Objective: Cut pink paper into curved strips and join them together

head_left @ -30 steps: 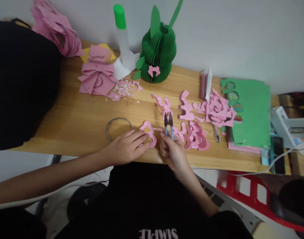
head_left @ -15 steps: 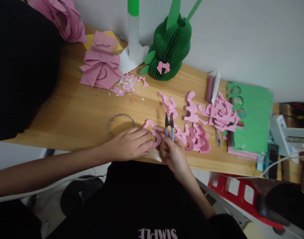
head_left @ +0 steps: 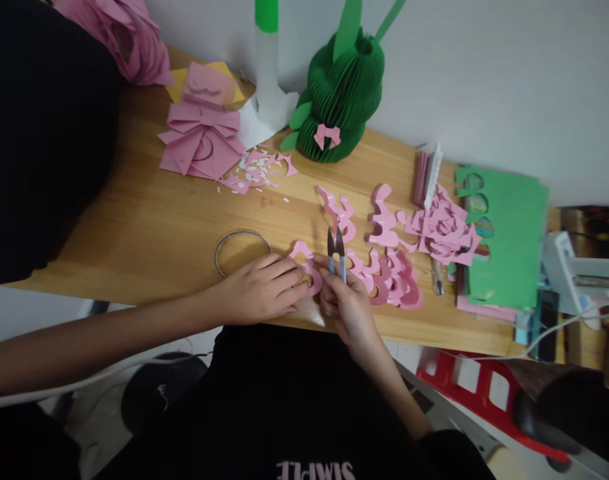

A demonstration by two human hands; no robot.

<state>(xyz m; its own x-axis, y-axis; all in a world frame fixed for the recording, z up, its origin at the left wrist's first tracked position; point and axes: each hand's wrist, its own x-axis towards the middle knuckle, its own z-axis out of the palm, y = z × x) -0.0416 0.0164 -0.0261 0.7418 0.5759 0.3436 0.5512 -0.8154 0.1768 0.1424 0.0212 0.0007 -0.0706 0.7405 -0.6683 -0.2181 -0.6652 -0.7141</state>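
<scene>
My left hand (head_left: 265, 287) lies palm down near the table's front edge, its fingers flat over a wavy pink paper cutout (head_left: 300, 248). Part of that cutout is hidden beneath the fingers. Close beside it, my right hand (head_left: 348, 303) is closed round small thread snips (head_left: 337, 259) with dark blades pointing away from me and blue handles. Its fingertips meet the cutout's right side; whether they pinch the paper I cannot tell. Just right of the snips are a stack of pink scalloped cutouts (head_left: 403, 280) and loose wavy pieces (head_left: 340, 210).
A metal ring (head_left: 242, 233) lies behind my left hand. Farther back stand a green honeycomb-paper figure (head_left: 344, 100) and a white bottle with a green top (head_left: 267, 73). Pink scraps (head_left: 447, 230), green sheets (head_left: 514, 233) and a phone (head_left: 547, 323) lie to the right, folded pink paper (head_left: 202, 140) to the left.
The snips in my right hand have shifted slightly to the left, toward the cutout. My left hand stays almost still on the paper.
</scene>
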